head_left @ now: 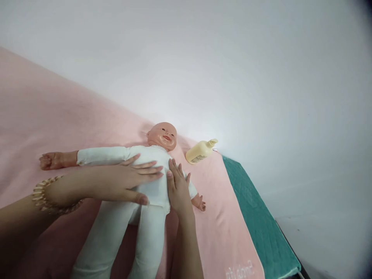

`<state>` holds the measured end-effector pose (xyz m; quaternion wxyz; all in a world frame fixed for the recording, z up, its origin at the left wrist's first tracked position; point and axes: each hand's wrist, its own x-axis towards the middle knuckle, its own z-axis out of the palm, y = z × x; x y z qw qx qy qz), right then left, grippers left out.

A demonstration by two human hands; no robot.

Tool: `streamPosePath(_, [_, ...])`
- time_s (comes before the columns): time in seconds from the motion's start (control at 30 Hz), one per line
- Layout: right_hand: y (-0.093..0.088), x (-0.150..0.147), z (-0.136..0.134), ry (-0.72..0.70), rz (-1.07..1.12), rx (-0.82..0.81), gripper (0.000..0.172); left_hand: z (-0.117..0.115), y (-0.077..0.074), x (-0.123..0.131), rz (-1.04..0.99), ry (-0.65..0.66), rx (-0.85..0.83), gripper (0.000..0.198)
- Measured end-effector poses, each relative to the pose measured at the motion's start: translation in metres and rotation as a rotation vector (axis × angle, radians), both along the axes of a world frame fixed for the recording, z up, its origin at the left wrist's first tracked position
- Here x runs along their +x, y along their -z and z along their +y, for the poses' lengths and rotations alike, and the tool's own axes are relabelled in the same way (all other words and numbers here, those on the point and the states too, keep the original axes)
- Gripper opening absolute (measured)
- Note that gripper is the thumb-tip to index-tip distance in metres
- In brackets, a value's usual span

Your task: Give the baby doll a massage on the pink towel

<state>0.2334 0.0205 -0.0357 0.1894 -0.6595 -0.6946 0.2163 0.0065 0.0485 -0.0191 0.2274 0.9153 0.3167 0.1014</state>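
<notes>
A baby doll (155, 190) with a white cloth body lies on its back, its head towards the wall and its arms spread out. Across its belly and chest rests my left hand (128, 180), fingers stretched and apart, a beaded bracelet at the wrist. My right hand (178, 190) lies along the doll's side near its arm, with the fingers extended and touching the white cloth. Neither hand grips anything. A pale yellow pump bottle (200, 152) stands tilted in the view beside the doll's head, beyond my right hand.
Under the doll spreads a pink blanket (223, 232) with pale lettering near its lower corner. A green quilted cover (258, 217) shows along the right edge of the surface. Behind everything rises a plain white wall (232, 69).
</notes>
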Motion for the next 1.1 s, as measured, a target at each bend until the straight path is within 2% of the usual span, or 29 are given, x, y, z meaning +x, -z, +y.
streamPosePath(0.1, [0.000,0.000,0.000,0.000,0.006,0.000,0.056,0.010,0.013,0.000,0.105,-0.034,-0.055,0.078])
streamPosePath(0.2, [0.000,0.000,0.000,-0.002,0.001,-0.007,0.057,0.016,0.021,-0.002,0.119,-0.131,-0.007,0.079])
streamPosePath(0.33, [0.000,0.000,-0.001,-0.005,0.004,-0.010,0.058,0.019,0.023,-0.005,0.116,-0.237,0.012,0.077])
streamPosePath(0.47, [0.000,0.000,0.000,-0.005,0.003,-0.006,0.056,0.021,0.021,-0.006,0.206,-0.329,-0.030,0.088])
streamPosePath(0.57, [0.002,0.001,0.000,0.002,0.013,0.006,0.056,0.025,0.026,-0.010,0.209,-0.358,-0.015,0.093])
streamPosePath(0.67, [-0.001,0.003,-0.001,-0.023,0.107,0.091,0.056,0.028,0.033,-0.016,0.208,-0.340,-0.012,0.102])
streamPosePath(0.73, [-0.009,0.003,-0.006,-0.138,0.260,0.156,0.055,0.029,0.034,-0.018,0.218,-0.327,-0.026,0.107])
streamPosePath(0.8, [-0.020,0.001,-0.012,-0.345,0.432,0.156,0.052,0.029,0.030,-0.017,0.243,-0.328,-0.048,0.111])
streamPosePath(0.93, [-0.041,-0.011,-0.022,-0.750,0.572,-0.037,0.044,0.025,0.013,-0.012,0.321,-0.334,-0.100,0.107])
streamPosePath(1.0, [-0.045,-0.016,-0.024,-0.816,0.554,-0.095,0.042,0.024,0.008,-0.011,0.326,-0.331,-0.120,0.107])
streamPosePath(1.1, [-0.045,-0.019,-0.024,-0.783,0.497,-0.108,0.040,0.026,0.009,-0.011,0.317,-0.323,-0.136,0.112])
